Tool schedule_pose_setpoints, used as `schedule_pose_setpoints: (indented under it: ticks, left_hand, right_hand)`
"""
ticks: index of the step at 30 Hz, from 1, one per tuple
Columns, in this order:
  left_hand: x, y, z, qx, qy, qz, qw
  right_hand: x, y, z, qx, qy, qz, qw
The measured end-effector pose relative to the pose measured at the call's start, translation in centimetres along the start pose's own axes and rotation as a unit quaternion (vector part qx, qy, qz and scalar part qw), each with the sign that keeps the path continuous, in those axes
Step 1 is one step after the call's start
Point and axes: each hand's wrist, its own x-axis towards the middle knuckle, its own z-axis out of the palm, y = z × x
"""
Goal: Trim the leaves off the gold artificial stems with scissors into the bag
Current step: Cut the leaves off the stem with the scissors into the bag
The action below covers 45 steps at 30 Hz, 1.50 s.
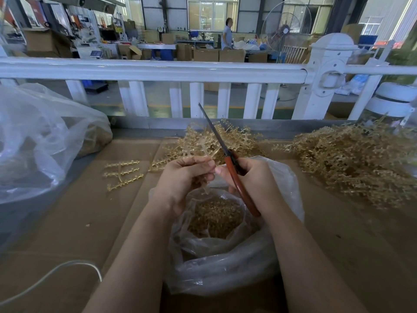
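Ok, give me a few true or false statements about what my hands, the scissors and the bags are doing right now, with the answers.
1. The right hand grips the scissors. True.
2. The scissors have blue handles. False: they are reddish-brown.
3. The left hand holds a gold stem above the open bag. True.
4. The bag under the hands is empty. False: gold trimmings lie in it.
5. A big pile of gold stems lies to the right. True.

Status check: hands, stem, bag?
Left hand grips gold stem above open bag. Right hand holds scissors, blades together, pointing away. Nothing blocking.
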Motion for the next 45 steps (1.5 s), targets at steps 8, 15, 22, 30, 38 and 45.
schedule_pose_setpoints:
  ticks: [8,15,22,30,38,45]
  left_hand:
    - [0.2,0.0,0.1,-0.003,-0.02,0.039,0.999]
    - [0.8,-0.3,-0.5,0.036,0.075,0.111,0.99]
    - [0.5,0.0,-0.6,0.021,0.074,0.124,0.989]
    - [0.1,0.2,-0.4,-0.034,0.016,0.093,0.995]
    - [0.1,0.2,-0.5,-0.066,0.009,0.049,0.997]
    - [0.3,0.1,-0.9,-0.082,0.002,0.029,0.996]
  right_hand:
    - [0.1,-0.2,-0.1,0.019,-0.003,0.007,1.0]
    - [-0.5,-0.1,-0.3,-0.09,0.041,-0.09,0.991]
    - [-0.5,0.6,-0.6,-0.292,0.052,-0.13,0.946]
    - [-0.3,0.7,-0.8,-0.296,0.034,-0.105,0.949]
    - [-0.3,0.8,-1.0,-0.312,0.036,-0.117,0.942]
    - [-0.2,0.6,-0.8,-0.332,0.052,-0.124,0.934]
